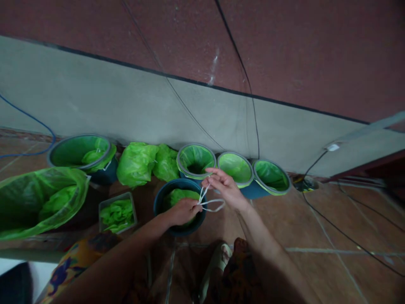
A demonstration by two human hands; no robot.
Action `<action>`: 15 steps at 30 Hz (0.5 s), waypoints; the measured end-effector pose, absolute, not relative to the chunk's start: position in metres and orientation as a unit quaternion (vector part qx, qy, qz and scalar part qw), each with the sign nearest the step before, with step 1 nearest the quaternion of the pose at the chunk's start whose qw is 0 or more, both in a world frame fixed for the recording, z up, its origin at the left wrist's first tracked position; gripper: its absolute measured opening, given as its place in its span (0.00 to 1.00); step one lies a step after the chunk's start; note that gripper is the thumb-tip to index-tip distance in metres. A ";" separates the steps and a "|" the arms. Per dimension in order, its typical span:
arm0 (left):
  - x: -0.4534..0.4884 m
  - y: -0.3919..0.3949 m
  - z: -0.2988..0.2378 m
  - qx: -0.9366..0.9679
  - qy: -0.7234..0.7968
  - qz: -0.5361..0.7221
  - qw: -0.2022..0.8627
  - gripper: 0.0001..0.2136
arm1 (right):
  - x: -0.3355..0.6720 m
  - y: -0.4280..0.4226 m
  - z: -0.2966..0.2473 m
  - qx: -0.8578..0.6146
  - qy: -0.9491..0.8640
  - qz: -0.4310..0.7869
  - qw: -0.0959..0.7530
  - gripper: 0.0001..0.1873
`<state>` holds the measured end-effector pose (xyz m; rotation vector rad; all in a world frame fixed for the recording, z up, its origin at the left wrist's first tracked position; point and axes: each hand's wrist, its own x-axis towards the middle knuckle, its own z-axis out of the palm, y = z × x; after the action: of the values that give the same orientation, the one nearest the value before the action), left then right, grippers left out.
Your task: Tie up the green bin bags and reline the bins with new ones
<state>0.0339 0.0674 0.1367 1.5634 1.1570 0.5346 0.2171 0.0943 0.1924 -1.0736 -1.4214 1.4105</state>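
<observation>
A dark blue bin (164, 202) stands on the tiled floor with a green plastic bag (179, 196) inside it. My left hand (185, 210) is closed over the bin's right rim, pinching the white drawstring (210, 203) of the bag. My right hand (223, 185) is closed on the same drawstring a little higher, pulling its loops apart above the bin's edge. The string forms a loop hanging between the two hands.
Three bins lined with green bags (196, 159) (236, 167) (272, 175) stand along the wall behind. Tied green bags (137, 162) lie left of them, beside another lined bin (79, 150), a large open green bag (38, 198) and a small tray of folded bags (117, 213). Cables (335, 228) run across the floor at right.
</observation>
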 end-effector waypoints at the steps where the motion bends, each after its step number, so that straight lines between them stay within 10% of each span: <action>1: 0.033 0.071 0.135 0.671 0.458 0.217 0.541 0.12 | 0.219 0.095 0.184 -0.461 -0.565 0.544 0.416 0.26; 15: 0.021 0.093 0.126 0.594 0.481 0.249 0.595 0.18 | 0.203 0.068 0.180 -0.478 -0.758 0.441 -0.048 0.15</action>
<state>0.0213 0.0929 0.1256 1.3798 1.1183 0.5781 0.2031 0.0682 0.1798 -1.5509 -2.4572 1.4301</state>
